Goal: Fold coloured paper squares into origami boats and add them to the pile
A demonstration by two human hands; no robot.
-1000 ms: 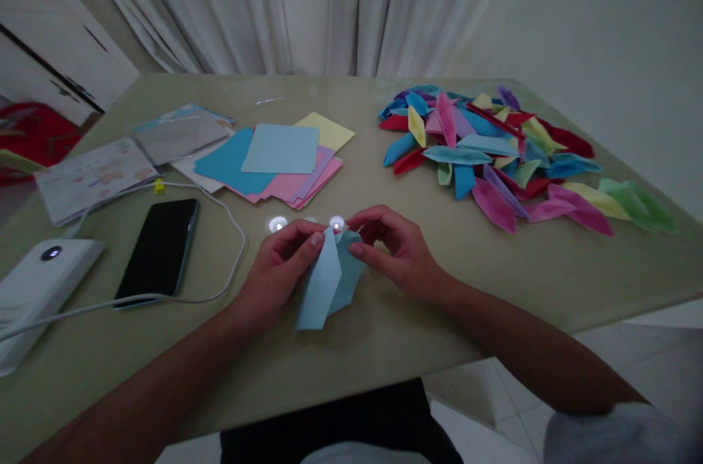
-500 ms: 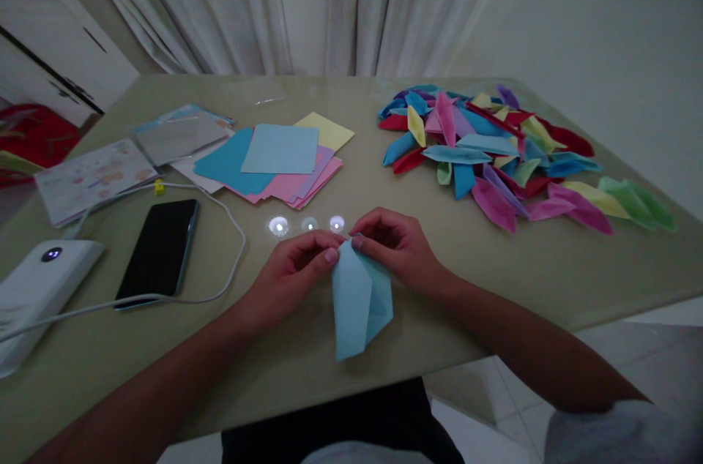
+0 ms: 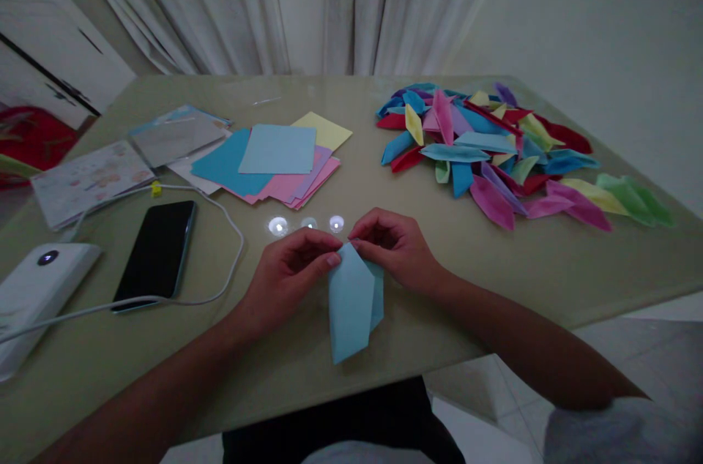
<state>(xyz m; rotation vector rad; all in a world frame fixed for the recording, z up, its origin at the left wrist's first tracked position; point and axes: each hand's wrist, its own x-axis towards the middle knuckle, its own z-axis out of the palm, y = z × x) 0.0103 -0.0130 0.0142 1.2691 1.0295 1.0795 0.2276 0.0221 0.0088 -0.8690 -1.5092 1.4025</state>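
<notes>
A light blue folded paper (image 3: 352, 303) lies pointed end away from me on the greenish table (image 3: 494, 281), near its front edge. My left hand (image 3: 285, 275) pinches the paper's top tip from the left with thumb and fingers closed. My right hand (image 3: 392, 248) pinches the same tip from the right, fingers curled. The lower part of the paper rests flat and free.
A pile of folded coloured paper shapes (image 3: 483, 149) covers the right side. A stack of flat coloured sheets (image 3: 274, 160) lies at centre left. A black phone (image 3: 157, 252), white cable (image 3: 220, 208), white device (image 3: 33, 288) and printed papers (image 3: 88, 178) sit at left.
The blue paper swung from leaning left to lying nearly straight toward me, and both hands closed in on its top tip. The side flap has narrowed since half a second ago.
</notes>
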